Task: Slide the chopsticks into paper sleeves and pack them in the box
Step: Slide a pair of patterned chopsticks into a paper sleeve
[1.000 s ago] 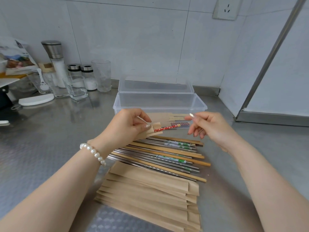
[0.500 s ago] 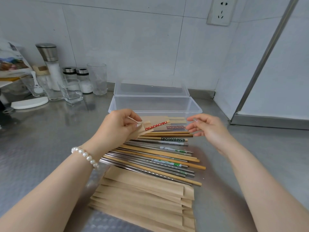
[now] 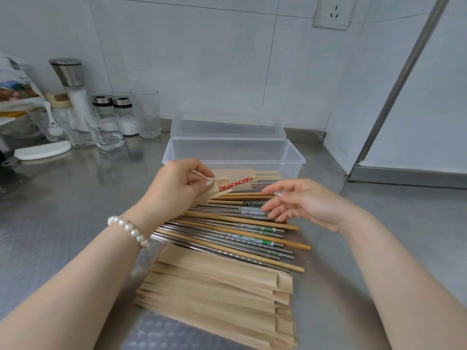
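My left hand [image 3: 177,188] pinches a brown paper sleeve [image 3: 217,190] from which the red flowered end of a chopstick [image 3: 236,183] sticks out, just in front of the clear plastic box [image 3: 232,151]. Inside the box lie a few sleeved chopsticks [image 3: 265,174], seen through its front wall. My right hand [image 3: 300,203] hovers with relaxed fingers over the far end of the loose chopsticks [image 3: 227,231], a row of wooden and steel ones on the counter. A stack of empty paper sleeves [image 3: 217,299] lies nearest to me.
The box's lid [image 3: 227,127] stands open behind it. At the back left are a salt grinder [image 3: 73,89], two shakers [image 3: 113,112], glasses [image 3: 146,112] and a white lid [image 3: 43,151]. A wall corner with a steel post [image 3: 399,82] bounds the right side.
My right hand has let go of the red flowered chopstick and dropped toward the loose chopsticks. The chopstick sits deeper in the sleeve that my left hand holds.
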The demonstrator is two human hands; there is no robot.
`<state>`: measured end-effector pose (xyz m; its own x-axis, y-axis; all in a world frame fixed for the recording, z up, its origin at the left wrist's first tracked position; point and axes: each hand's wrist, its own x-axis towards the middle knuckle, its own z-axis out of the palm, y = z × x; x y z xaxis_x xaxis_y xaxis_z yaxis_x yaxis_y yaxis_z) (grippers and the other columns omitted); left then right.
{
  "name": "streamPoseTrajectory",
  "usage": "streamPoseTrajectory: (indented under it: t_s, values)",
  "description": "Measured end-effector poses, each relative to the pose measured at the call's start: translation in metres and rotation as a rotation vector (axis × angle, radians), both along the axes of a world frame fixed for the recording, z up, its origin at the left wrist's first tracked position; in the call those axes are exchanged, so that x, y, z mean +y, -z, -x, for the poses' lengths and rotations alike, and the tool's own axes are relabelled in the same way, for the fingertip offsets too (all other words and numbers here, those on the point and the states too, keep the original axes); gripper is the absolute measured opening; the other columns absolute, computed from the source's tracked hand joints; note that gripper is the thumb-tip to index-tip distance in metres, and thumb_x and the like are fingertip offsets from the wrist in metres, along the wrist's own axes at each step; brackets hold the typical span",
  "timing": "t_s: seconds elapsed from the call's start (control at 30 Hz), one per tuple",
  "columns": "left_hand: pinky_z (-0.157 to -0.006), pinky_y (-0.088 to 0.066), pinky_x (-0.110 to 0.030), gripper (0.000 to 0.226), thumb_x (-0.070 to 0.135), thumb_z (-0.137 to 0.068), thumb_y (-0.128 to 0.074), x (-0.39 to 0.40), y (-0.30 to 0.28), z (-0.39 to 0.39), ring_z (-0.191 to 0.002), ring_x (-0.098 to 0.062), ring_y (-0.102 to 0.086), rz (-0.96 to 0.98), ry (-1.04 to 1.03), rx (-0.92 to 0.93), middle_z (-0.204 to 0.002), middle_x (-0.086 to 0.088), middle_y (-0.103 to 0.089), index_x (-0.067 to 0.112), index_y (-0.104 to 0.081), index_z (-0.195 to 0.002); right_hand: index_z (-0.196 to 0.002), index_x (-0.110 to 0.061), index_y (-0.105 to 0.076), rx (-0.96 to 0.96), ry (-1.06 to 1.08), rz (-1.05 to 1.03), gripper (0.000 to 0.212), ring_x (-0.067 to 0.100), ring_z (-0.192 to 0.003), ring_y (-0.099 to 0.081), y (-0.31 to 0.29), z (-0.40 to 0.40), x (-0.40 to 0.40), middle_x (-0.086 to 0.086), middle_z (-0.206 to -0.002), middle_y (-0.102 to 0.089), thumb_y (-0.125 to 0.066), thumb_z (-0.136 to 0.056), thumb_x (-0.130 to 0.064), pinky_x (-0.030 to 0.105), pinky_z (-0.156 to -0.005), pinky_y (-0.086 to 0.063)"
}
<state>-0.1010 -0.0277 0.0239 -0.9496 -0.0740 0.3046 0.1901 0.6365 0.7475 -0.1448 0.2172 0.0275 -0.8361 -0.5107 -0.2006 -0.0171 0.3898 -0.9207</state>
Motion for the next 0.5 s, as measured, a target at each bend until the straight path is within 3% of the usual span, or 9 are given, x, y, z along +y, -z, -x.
streamPoseTrajectory:
  t_s: [0.13,0.37,0.5]
  values:
    - [-0.073,-0.053,-0.030,0.012,0.012,-0.085,-0.062,-0.0001,0.0008,0.0006,-0.077,-0.011,-0.066,-0.006,-0.007,0.000,-0.073,0.009,-0.068,0.024,-0.062,-0.084,-0.099,-0.015,-0.062,0.138,0.195,0.047,0.029,0.025,-0.095,-0.064,0.0029,0.0074,0.0031,0.012,-0.096,-0.068,-0.037,-0.097,-0.001,0.034,-0.089,-0.052]
    - [-0.072,-0.054,-0.032,0.014,0.013,-0.085,-0.063,-0.0007,0.0003,0.0001,-0.075,-0.012,-0.067,-0.017,-0.019,-0.011,-0.072,0.010,-0.069,0.027,-0.061,-0.083,-0.093,-0.017,-0.062,0.190,0.247,0.127,0.029,0.019,-0.073,-0.065,-0.0006,0.0071,0.0046,0.011,-0.085,-0.070,-0.040,-0.095,0.001,0.024,-0.066,-0.052]
    - [-0.066,-0.052,-0.026,0.010,0.012,-0.085,-0.062,0.0015,-0.0013,-0.0012,-0.072,-0.009,-0.065,-0.003,-0.017,-0.002,-0.070,0.010,-0.069,0.022,-0.062,-0.085,-0.078,-0.020,-0.064,0.341,0.189,-0.103,0.023,0.004,-0.059,-0.059,0.0050,0.0074,0.0014,-0.001,-0.070,-0.067,-0.062,-0.083,0.002,0.015,-0.057,-0.045]
